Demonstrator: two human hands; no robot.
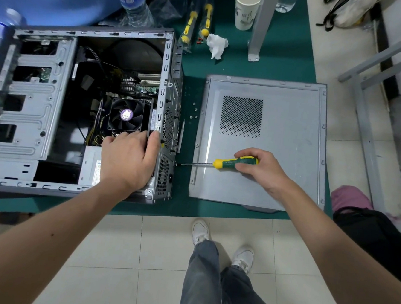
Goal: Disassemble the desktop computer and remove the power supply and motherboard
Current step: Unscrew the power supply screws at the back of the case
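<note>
While gripping: screwdriver (234, 164), case (162, 96).

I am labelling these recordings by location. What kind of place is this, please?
Probably a repair or electronics workshop bench. An opened computer case lies on a green work mat, its removed side panel beside it, with loose screws and spare screwdrivers nearby.

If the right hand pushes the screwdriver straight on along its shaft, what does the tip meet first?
The right hand aims the screwdriver left at the computer case rear panel beside the power supply; the tip looks already there, probably on a screw, though depth is unclear.
</note>
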